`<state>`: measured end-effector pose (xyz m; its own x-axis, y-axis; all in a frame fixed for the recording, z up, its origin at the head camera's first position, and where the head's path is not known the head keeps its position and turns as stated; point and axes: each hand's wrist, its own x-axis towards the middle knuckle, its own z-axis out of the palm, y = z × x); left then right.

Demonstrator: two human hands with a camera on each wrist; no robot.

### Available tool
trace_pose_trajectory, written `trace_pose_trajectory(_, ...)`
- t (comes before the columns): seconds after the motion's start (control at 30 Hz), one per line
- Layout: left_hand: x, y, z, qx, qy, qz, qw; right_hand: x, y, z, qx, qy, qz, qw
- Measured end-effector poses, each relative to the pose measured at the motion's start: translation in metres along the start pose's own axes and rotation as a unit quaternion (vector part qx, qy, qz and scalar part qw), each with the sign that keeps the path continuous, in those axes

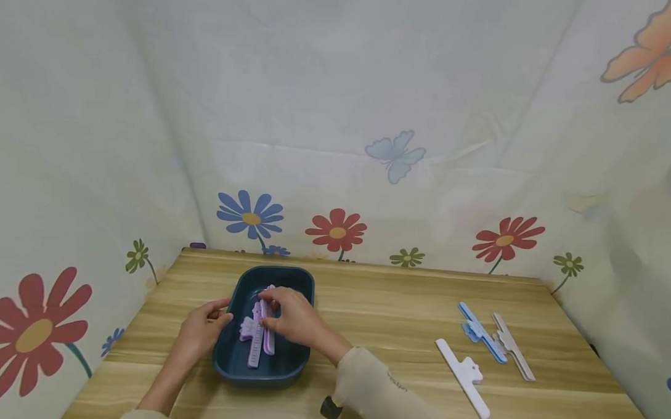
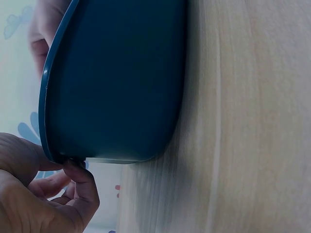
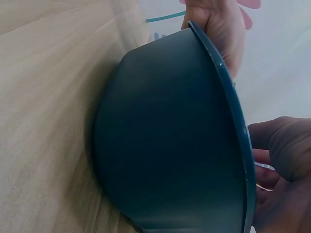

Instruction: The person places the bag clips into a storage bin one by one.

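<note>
A small booth (image 1: 53, 181) is enclosing a wood-grain desk (image 1: 376, 316): pale, creased sheeting (image 1: 296, 66) is hanging behind it and along both sides. Printed flowers (image 1: 337, 232) and butterflies (image 1: 396, 157) are decorating the sheeting, lending a nursery-like look. Whether the booth is standing in a home or a studio, the views are not telling.
</note>
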<state>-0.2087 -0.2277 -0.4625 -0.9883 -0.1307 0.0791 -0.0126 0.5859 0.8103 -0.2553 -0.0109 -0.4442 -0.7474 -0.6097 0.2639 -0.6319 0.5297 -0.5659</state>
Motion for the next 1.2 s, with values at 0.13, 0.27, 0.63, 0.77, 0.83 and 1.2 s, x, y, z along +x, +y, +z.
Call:
trace_pose_trajectory(0.13,0.0003,0.0005,0.0013,-0.001,-0.002,-0.005,1.0,-0.0011,0.0005,0.002,-0.026,-0.007,0.0,1.0)
trace_pose_trajectory(0.27,-0.0002,0.0014,0.0022,-0.003,-0.004,-0.01,0.9999,-0.0016,0.002,0.0053,-0.042,-0.013,0.005,0.999)
trace_pose_trajectory(0.63,-0.001,0.0044,0.0015,-0.005,-0.004,-0.005,1.0,-0.0008,0.0004,0.0064,-0.09,-0.029,0.007,0.996)
trace_pose_trajectory(0.77,-0.0005,0.004,0.001,-0.008,-0.005,-0.008,0.9999,-0.0009,-0.0013,0.0056,-0.091,-0.032,0.002,0.995)
trace_pose_trajectory(0.83,-0.0004,0.0038,0.0007,-0.011,-0.006,-0.011,0.9999,-0.0009,-0.0022,0.0055,-0.09,-0.034,0.0,0.995)
trace_pose_trajectory(1.2,-0.0006,0.0019,-0.0003,-0.005,-0.007,-0.008,0.9999,-0.0003,-0.0058,0.0045,-0.086,-0.03,-0.001,0.996)
